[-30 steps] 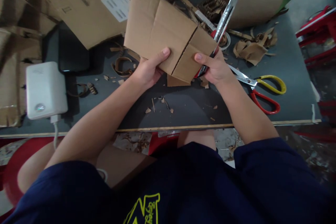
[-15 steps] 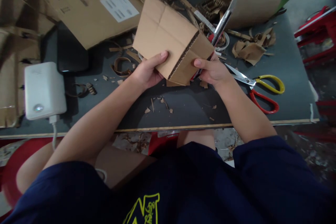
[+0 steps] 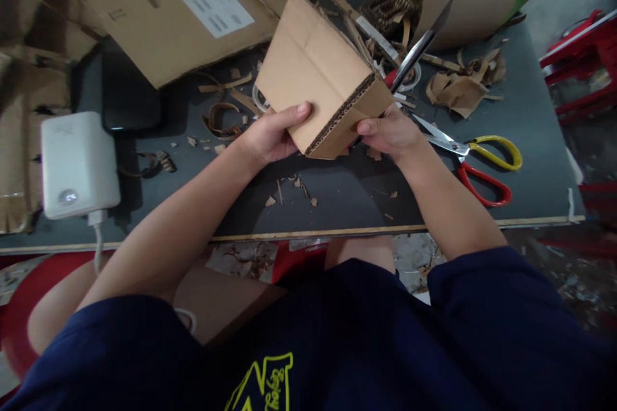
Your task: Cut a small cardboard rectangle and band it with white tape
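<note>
A folded piece of corrugated cardboard (image 3: 315, 67), bent along a crease with its fluted edge facing me, is held tilted above the table. My left hand (image 3: 277, 131) grips its lower left side, thumb on top and fingers beneath. At the right flap, my right hand (image 3: 388, 131) is closed with its thumb pressed on the board. A knife (image 3: 419, 48) is also in that hand, its blade pointing up and away past the cardboard; most of its handle is hidden. Scissors (image 3: 465, 151) with one yellow and one red handle lie open beside my right forearm.
On the dark table (image 3: 337, 212) are cardboard scraps (image 3: 460, 87) and a roll of tape (image 3: 412, 77). A white power bank (image 3: 80, 164) with a cable and a black object (image 3: 128, 90) lie left. A large cardboard sheet (image 3: 159, 19) and a cardboard tube (image 3: 467, 0) are behind.
The cardboard has shifted slightly right and turned a little in my hands. The knife's blade has swung lower and further right. Both hands keep their hold.
</note>
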`<act>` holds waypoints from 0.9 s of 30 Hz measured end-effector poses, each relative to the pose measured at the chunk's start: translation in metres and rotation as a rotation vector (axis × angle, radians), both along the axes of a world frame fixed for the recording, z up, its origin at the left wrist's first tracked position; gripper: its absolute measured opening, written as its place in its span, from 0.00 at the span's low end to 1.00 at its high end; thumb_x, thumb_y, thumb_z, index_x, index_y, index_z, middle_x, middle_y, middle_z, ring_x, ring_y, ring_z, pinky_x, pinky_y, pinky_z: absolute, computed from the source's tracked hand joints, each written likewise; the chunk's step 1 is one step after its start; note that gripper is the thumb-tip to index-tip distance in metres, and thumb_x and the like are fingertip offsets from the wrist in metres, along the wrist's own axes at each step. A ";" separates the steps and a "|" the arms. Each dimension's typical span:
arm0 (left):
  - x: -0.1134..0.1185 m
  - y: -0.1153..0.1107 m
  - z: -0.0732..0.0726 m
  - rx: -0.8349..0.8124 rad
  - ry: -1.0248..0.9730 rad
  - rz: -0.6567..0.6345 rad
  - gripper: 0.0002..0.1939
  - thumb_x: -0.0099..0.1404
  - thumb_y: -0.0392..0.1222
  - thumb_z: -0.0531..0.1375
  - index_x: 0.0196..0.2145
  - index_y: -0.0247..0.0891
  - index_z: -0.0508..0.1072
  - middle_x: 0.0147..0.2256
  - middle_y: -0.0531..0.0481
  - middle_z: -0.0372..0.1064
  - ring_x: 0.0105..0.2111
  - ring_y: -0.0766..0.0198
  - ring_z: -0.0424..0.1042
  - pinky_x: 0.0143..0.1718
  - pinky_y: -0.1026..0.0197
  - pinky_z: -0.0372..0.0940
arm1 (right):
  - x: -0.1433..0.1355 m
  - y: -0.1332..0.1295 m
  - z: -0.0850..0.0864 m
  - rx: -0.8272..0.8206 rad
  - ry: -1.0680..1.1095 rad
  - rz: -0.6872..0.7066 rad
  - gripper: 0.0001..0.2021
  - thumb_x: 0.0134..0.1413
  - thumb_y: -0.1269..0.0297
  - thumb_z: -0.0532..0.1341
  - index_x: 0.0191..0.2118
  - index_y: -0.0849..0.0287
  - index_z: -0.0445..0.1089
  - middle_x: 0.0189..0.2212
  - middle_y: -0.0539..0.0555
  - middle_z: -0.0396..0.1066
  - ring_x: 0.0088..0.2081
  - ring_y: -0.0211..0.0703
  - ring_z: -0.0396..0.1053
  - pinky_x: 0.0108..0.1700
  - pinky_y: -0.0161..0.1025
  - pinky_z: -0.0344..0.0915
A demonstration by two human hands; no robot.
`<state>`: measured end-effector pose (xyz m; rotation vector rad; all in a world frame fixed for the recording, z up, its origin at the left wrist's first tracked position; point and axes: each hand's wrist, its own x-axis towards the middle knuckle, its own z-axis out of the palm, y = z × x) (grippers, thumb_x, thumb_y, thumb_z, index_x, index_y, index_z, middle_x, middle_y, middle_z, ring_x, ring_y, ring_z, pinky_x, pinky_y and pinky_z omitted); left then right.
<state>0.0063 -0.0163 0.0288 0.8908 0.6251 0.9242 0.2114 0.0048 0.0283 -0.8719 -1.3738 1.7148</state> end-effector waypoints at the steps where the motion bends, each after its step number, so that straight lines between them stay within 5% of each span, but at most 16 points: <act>1: 0.001 -0.001 0.001 0.002 -0.002 -0.006 0.24 0.53 0.50 0.65 0.45 0.36 0.71 0.52 0.41 0.73 0.66 0.40 0.59 0.63 0.43 0.64 | 0.000 0.000 0.000 -0.001 0.011 0.006 0.29 0.20 0.46 0.77 0.34 0.47 0.70 0.42 0.48 0.79 0.62 0.55 0.67 0.59 0.55 0.72; 11: -0.001 0.001 -0.002 -0.019 0.031 -0.018 0.25 0.57 0.49 0.63 0.50 0.35 0.69 0.51 0.41 0.74 0.62 0.41 0.66 0.60 0.44 0.68 | 0.000 0.001 -0.001 0.016 0.063 0.042 0.29 0.22 0.49 0.77 0.35 0.49 0.68 0.39 0.49 0.79 0.63 0.53 0.66 0.61 0.53 0.69; 16: -0.002 0.000 -0.002 0.004 0.020 -0.051 0.32 0.50 0.52 0.68 0.50 0.35 0.69 0.51 0.38 0.74 0.64 0.38 0.63 0.60 0.42 0.69 | 0.003 0.002 -0.004 0.040 0.027 0.064 0.32 0.23 0.46 0.77 0.39 0.49 0.68 0.43 0.50 0.78 0.64 0.54 0.65 0.63 0.53 0.66; 20: -0.001 -0.001 -0.002 -0.030 0.123 0.018 0.25 0.58 0.49 0.63 0.51 0.35 0.71 0.44 0.43 0.77 0.60 0.43 0.69 0.58 0.45 0.69 | 0.004 0.002 -0.005 0.051 0.055 0.092 0.30 0.25 0.49 0.77 0.37 0.49 0.65 0.42 0.49 0.79 0.62 0.53 0.68 0.63 0.53 0.67; 27: -0.007 0.005 -0.015 0.010 0.012 -0.115 0.27 0.53 0.49 0.68 0.47 0.33 0.72 0.46 0.42 0.76 0.58 0.42 0.70 0.58 0.46 0.69 | 0.006 0.004 -0.002 -0.029 0.047 0.158 0.33 0.20 0.51 0.77 0.37 0.49 0.62 0.41 0.50 0.78 0.60 0.55 0.69 0.57 0.54 0.71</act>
